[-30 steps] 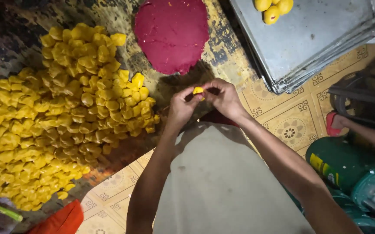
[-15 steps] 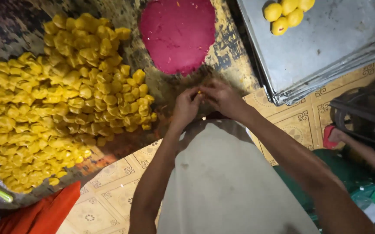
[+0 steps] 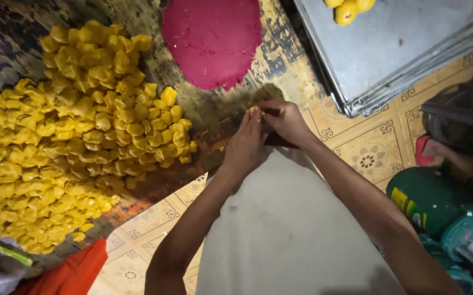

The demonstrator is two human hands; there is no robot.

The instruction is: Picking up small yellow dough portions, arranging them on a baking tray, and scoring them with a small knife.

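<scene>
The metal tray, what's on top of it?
On the metal tray, a few round yellow balls sit at its far end, cut off by the picture's edge. The rest of it looks bare. What lies under the tray is covered.

red dough slab [image 3: 212, 41], metal tray [image 3: 406, 49], green container [image 3: 430, 199], orange cloth [image 3: 67, 273].

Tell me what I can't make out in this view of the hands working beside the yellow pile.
- Head view: the yellow piece between the left hand and right hand; fingers cover nearly all of it, so its shape is unclear.
- The yellow balls on the metal tray: cut off by the top edge.
- The yellow pile: runs past the left edge.
- The things at lower right, by the green container: dark and blurred.
</scene>
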